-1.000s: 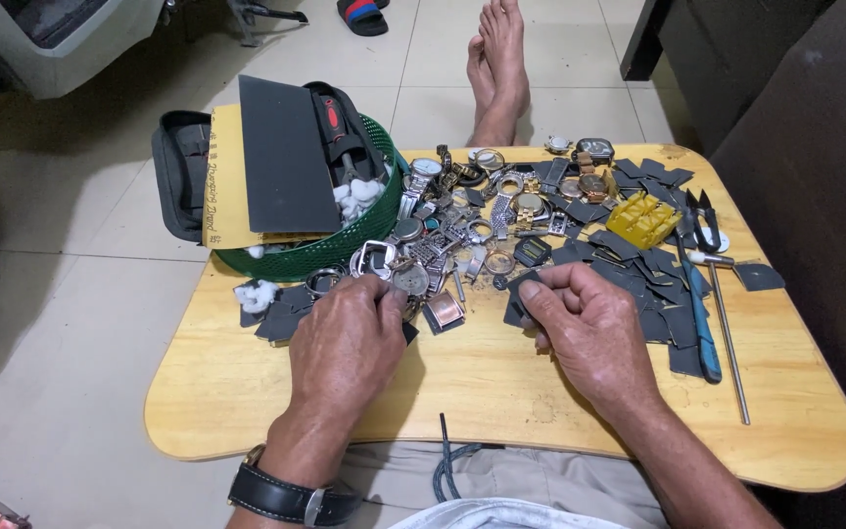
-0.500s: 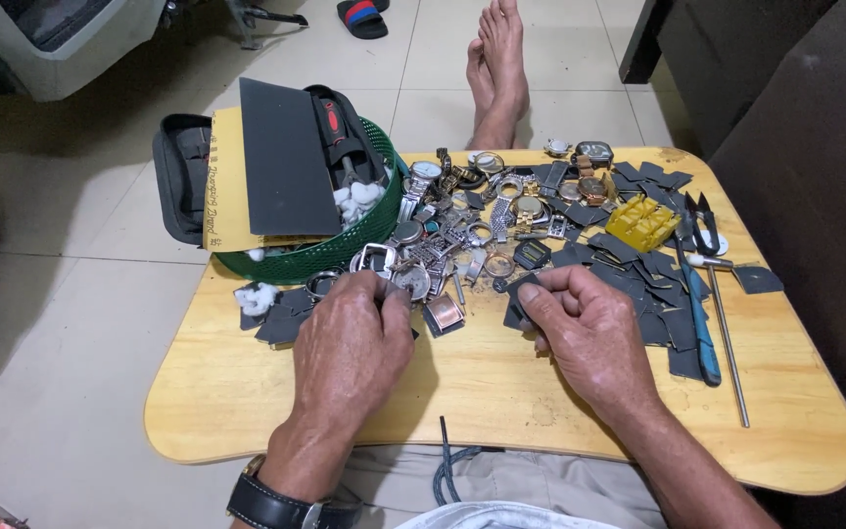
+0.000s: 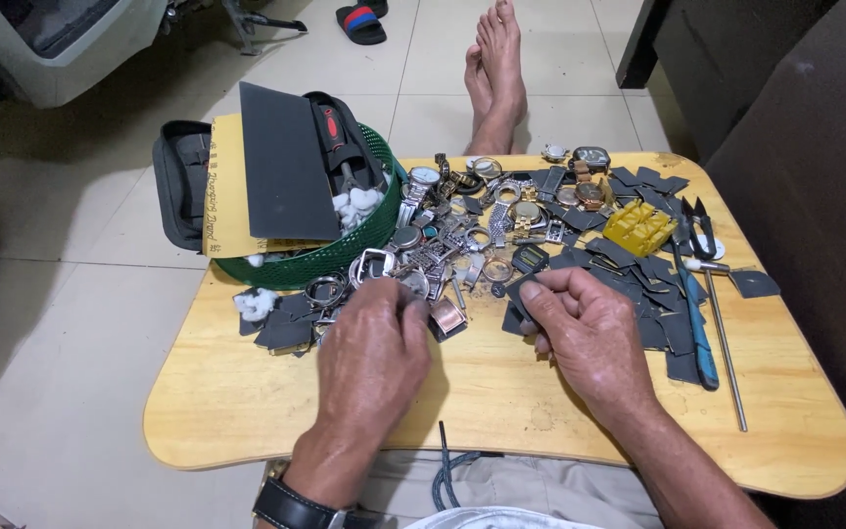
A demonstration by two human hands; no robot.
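Here left hand (image 3: 374,348) palm-down, curled over watch parts (image 3: 462,245); right hand (image 3: 589,333) pinching dark square piece (image 3: 521,299).

Head camera looks steeply down, close over the wooden table (image 3: 247,411).

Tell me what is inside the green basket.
In the green basket: a dark grey sheet, a red-handled tool and white lumps. The sheet covers whatever lies beneath.
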